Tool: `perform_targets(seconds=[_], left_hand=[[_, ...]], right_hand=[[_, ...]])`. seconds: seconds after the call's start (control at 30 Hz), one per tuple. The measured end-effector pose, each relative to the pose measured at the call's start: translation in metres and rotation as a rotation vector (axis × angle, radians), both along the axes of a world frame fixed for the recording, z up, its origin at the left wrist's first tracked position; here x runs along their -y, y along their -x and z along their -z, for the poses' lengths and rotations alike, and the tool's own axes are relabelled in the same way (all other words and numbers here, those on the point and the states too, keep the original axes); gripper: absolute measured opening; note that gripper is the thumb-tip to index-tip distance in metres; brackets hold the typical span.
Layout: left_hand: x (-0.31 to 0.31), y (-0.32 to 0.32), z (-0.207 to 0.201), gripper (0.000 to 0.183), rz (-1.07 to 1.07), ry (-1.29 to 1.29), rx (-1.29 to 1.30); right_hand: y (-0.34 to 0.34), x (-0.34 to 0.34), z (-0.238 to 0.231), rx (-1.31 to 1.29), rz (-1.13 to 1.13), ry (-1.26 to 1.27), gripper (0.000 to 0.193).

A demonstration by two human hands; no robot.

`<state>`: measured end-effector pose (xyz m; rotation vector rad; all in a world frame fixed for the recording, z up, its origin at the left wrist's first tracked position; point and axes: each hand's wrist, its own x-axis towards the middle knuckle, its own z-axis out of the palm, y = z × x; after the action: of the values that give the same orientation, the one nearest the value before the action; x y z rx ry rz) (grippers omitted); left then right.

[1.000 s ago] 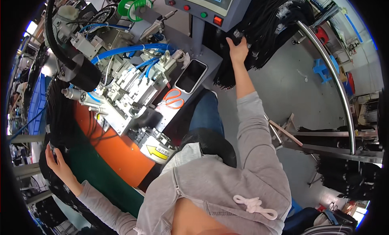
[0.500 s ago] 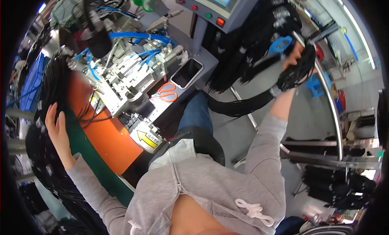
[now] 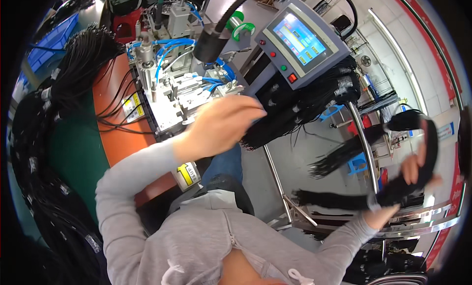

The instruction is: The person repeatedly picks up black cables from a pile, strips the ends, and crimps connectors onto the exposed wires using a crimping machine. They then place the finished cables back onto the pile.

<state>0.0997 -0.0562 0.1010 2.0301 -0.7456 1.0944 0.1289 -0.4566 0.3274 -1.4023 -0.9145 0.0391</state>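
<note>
Your right hand (image 3: pixel 418 172) has its grip closed around a bundle of black cables (image 3: pixel 364 199), held out to the right, well apart from the machine (image 3: pixel 182 93). Your left hand (image 3: pixel 223 122) hangs blurred before that machine; whether it grasps anything, I cannot tell. By my judgement, the bundle is picked but not yet placed.

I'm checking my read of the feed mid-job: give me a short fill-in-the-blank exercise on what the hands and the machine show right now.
1. The right hand grips a bundle of black cables beside a curved ____ rail.
2. The left hand is raised in front of the machine and holds ____.
3. The control panel has a lit ____ above its buttons.

Missing words: metal; nothing; screen
</note>
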Motion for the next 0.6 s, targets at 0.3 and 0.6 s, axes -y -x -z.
perform_targets(seconds=[0.3, 0.6], left_hand=[[0.167, -0.019, -0.031, 0.106, 0.250, 0.238, -0.084], [0.144, 0.011, -0.056, 0.063, 0.476, 0.919, -0.061]], right_hand=[[0.065, -0.067, -0.082, 0.500, 0.490, 0.913, 0.079], [0.037, -0.164, -0.100, 0.816, 0.351, 1.096, 0.074]])
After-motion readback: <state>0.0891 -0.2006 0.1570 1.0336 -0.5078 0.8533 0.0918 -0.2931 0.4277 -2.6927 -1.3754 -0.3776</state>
